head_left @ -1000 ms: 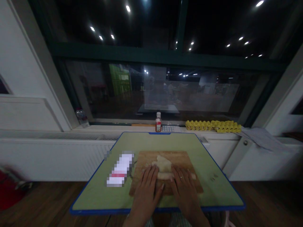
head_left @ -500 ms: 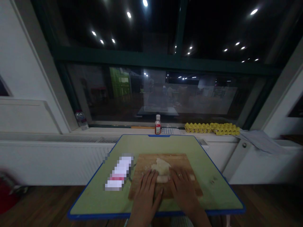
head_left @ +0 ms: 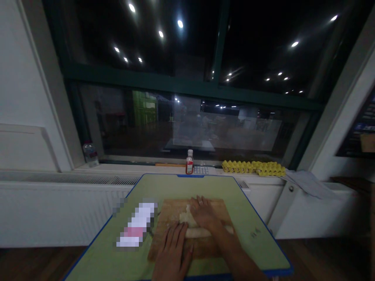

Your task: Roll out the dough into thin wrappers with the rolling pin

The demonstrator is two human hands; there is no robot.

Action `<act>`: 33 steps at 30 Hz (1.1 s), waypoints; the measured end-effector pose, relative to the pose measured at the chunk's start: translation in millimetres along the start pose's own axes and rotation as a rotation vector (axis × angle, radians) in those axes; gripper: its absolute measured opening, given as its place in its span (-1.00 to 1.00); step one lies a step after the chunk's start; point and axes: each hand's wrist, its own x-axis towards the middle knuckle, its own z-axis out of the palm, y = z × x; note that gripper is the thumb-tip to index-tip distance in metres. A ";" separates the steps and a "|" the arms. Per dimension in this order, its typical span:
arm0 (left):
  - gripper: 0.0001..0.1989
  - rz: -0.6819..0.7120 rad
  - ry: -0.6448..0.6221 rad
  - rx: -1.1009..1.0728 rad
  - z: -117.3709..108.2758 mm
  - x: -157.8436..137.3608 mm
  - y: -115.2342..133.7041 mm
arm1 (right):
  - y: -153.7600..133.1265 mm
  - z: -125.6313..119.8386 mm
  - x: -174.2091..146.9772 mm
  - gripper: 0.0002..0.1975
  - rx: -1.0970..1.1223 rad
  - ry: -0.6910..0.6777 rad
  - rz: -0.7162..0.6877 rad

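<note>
Both hands over pale dough on a wooden board

Person's left hand (head_left: 172, 244): palm down, fingers extended and slightly parted, over the near-left part of the board and the left end of a whitish cylinder (head_left: 197, 233). Whether the cylinder is a rolling pin or rolled dough, cannot tell. Right hand (head_left: 203, 212): fingers outstretched, laid over the right part of a flat, pale, irregular sheet of dough (head_left: 184, 219); its forearm crosses above the cylinder. Neither hand is closed around anything.

Dough lies just beyond the cylinder, mid-board. Brown rectangular wooden board (head_left: 202, 249) sits on a pale green, blue-edged table (head_left: 164, 187). White-and-pink pixelated patch (head_left: 142, 218) left of the board. On the sill behind: white-capped bottle of red liquid (head_left: 189, 166), bumpy yellow egg tray (head_left: 249, 167) to its right.
</note>
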 end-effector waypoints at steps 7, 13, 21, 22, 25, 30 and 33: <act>-0.53 -0.021 -0.001 0.013 -2.3 -0.6 2.9 | -11.1 -8.9 0.2 -0.54 -0.074 -0.075 0.012; -0.53 0.051 0.050 0.070 -10.6 -7.1 5.7 | -16.1 -4.1 -17.6 -0.54 -0.101 -0.041 -0.011; -0.55 0.039 0.023 0.044 -12.6 -18.8 8.2 | -21.3 -18.6 -27.5 -0.50 -0.011 -0.125 -0.010; -0.56 0.039 0.010 0.046 -13.8 -18.5 8.2 | -22.0 -22.0 -28.3 -0.49 0.010 -0.144 -0.005; -0.58 0.051 -0.019 0.063 -19.0 -16.6 8.3 | -24.9 -34.9 -33.7 -0.49 0.070 -0.188 -0.042; -0.62 0.064 -0.016 0.070 -25.0 -14.2 10.5 | -32.2 -53.4 -45.9 -0.48 0.086 -0.187 -0.024; -0.62 0.047 -0.034 0.062 -25.1 -14.2 11.9 | -36.0 -55.7 -47.8 -0.42 0.057 -0.157 0.057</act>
